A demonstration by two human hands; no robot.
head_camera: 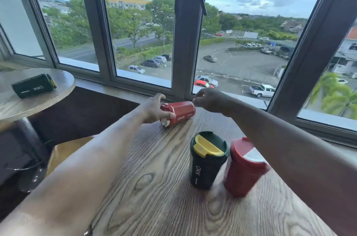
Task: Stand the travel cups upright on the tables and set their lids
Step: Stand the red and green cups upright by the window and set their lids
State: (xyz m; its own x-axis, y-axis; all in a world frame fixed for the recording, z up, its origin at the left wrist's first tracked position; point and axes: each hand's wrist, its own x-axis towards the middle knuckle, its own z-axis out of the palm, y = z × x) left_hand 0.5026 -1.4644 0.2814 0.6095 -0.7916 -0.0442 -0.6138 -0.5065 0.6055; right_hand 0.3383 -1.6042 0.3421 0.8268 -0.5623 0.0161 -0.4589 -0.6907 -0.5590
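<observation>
A red travel cup [180, 113] lies on its side at the far edge of the near wooden table [154, 187], lid end toward the left. My left hand [154, 109] grips it around the lid end. My right hand [208, 99] touches its base end with pinched fingers. Closer to me a dark green cup [206, 164] with a yellow lid stands upright, and a second red cup [243, 168] with a red lid stands beside it on the right. On the round table [23, 104] at the left, another dark green cup [34, 85] lies on its side.
Large windows with grey frames [183, 42] run along the far side, and a wooden sill [116, 92] sits just behind the lying red cup. A gap with dark floor [81, 115] separates the two tables. A tan seat [63, 150] shows below my left arm.
</observation>
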